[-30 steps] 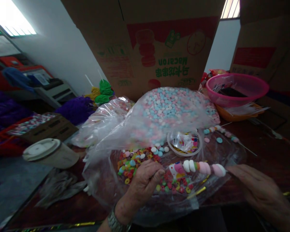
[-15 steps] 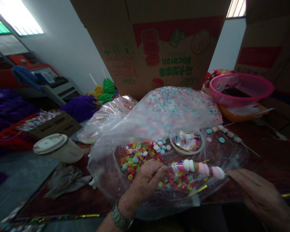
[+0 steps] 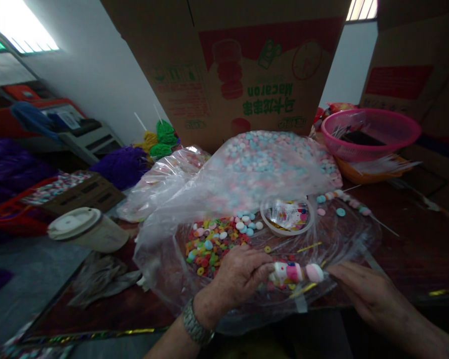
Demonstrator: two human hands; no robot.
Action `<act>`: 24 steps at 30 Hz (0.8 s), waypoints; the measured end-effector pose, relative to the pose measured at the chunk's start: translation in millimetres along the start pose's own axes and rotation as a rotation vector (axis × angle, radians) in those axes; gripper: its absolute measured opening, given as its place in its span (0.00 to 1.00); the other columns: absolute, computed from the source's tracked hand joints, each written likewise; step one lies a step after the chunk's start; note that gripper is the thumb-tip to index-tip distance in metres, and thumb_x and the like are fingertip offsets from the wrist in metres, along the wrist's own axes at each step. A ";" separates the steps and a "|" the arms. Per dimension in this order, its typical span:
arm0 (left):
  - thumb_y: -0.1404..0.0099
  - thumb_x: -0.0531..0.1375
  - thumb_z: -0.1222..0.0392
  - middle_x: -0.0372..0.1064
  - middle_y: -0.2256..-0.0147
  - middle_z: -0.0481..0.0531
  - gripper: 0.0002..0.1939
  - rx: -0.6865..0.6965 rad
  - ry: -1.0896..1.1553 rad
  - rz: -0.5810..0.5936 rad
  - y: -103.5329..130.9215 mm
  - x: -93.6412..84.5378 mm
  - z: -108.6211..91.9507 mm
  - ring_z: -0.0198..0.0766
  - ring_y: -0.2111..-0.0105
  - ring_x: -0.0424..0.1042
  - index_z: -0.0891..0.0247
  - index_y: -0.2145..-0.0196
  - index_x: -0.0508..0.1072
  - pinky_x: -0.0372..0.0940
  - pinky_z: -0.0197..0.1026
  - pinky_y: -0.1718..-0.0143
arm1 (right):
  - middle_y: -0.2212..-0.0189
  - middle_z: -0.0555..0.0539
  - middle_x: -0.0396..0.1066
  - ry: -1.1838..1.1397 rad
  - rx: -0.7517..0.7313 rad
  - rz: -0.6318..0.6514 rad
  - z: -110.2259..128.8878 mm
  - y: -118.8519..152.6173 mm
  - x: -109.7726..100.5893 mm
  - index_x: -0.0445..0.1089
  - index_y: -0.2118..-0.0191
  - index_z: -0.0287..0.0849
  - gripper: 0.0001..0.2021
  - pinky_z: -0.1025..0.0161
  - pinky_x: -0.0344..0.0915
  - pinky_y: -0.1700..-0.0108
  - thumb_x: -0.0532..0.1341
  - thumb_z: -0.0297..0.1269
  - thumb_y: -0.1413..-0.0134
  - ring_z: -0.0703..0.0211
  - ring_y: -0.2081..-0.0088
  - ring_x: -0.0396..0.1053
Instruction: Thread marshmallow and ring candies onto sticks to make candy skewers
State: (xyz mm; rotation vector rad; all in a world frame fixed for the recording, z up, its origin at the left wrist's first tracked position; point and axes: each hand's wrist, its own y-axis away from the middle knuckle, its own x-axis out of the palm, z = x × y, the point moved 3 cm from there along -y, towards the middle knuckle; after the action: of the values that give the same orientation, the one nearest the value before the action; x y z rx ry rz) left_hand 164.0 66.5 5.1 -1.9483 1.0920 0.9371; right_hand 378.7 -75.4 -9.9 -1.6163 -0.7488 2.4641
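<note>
My left hand (image 3: 243,271), with a metal watch at the wrist, is closed round the left end of a candy skewer (image 3: 294,272). The skewer carries white and pink pieces and a label-like wrap, and lies roughly level. At its right end the fingertips of my right hand (image 3: 359,284) pinch the tip beside a pink and white piece. Below and behind the hands, small ring candies (image 3: 209,249) and round white and blue candies (image 3: 247,224) lie on clear plastic. A round clear tub (image 3: 287,215) holding printed wrappers stands behind the skewer.
Behind is a big bag of pastel candies (image 3: 262,159) before a cardboard box (image 3: 224,75). At right are a pink basket (image 3: 370,134) and another candy skewer (image 3: 344,198). A lidded cup (image 3: 90,229) and a grey cloth (image 3: 97,279) are at left.
My left hand has moved right along the skewer and now covers more of it. My right hand has shifted left, and the skewer sits a little lower. The view has moved slightly.
</note>
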 end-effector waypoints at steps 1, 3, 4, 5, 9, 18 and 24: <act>0.34 0.48 0.44 0.71 0.68 0.52 0.21 0.014 -0.009 0.030 -0.7 0.4 -1.9 0.40 0.68 0.67 0.62 0.60 0.72 0.56 0.40 0.65 | 0.65 0.45 0.74 -0.037 0.012 0.015 1.0 -2.3 1.4 0.68 0.56 0.43 0.15 0.68 0.69 0.65 0.50 0.25 0.44 0.59 0.64 0.72; 0.43 0.56 0.36 0.72 0.66 0.54 0.28 0.014 -0.056 0.094 -1.7 2.6 -4.1 0.44 0.66 0.68 0.62 0.58 0.71 0.57 0.42 0.62 | 0.66 0.45 0.72 -0.114 0.054 0.069 3.4 -6.4 4.1 0.67 0.57 0.43 0.13 0.69 0.67 0.66 0.49 0.25 0.42 0.60 0.65 0.71; 0.47 0.59 0.35 0.72 0.66 0.54 0.29 -0.003 -0.092 0.130 -2.2 4.8 -4.2 0.45 0.66 0.68 0.62 0.59 0.71 0.57 0.43 0.61 | 0.68 0.46 0.72 -0.146 0.076 0.107 5.4 -8.4 6.2 0.67 0.58 0.43 0.12 0.68 0.67 0.66 0.49 0.25 0.41 0.60 0.66 0.71; 0.48 0.60 0.35 0.71 0.67 0.54 0.28 -0.028 -0.123 0.168 -2.9 8.1 -4.0 0.46 0.67 0.68 0.62 0.61 0.72 0.57 0.43 0.61 | 0.69 0.46 0.71 -0.170 0.083 0.150 8.4 -10.6 9.0 0.67 0.59 0.42 0.12 0.68 0.66 0.67 0.48 0.26 0.41 0.61 0.68 0.70; 0.44 0.59 0.40 0.70 0.73 0.53 0.21 -0.112 -0.140 0.340 -8.4 27.5 -5.4 0.43 0.73 0.69 0.63 0.67 0.72 0.58 0.38 0.71 | 0.71 0.46 0.69 -0.181 0.038 0.298 27.1 -21.4 30.1 0.66 0.61 0.41 0.13 0.65 0.63 0.70 0.47 0.23 0.45 0.59 0.70 0.67; 0.43 0.58 0.40 0.71 0.73 0.51 0.21 -0.153 -0.045 0.316 -17.4 30.0 -4.5 0.40 0.74 0.69 0.62 0.67 0.72 0.56 0.34 0.76 | 0.70 0.45 0.66 -0.171 0.090 0.213 31.6 -37.2 44.9 0.66 0.68 0.40 0.10 0.62 0.59 0.64 0.49 0.23 0.44 0.57 0.66 0.63; 0.35 0.52 0.55 0.70 0.76 0.58 0.15 -0.136 -0.205 0.386 -8.4 49.4 -5.9 0.44 0.76 0.70 0.66 0.72 0.73 0.61 0.39 0.73 | 0.76 0.45 0.66 -0.064 0.063 0.171 43.8 -42.3 60.1 0.66 0.74 0.39 0.12 0.59 0.51 0.67 0.49 0.21 0.50 0.57 0.71 0.59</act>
State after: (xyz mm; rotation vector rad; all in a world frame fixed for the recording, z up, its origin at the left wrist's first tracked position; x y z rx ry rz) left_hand 191.8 46.1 -31.7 -1.7263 1.3369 1.4179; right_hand 306.5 -32.9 -27.1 -1.6502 -0.5550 2.6390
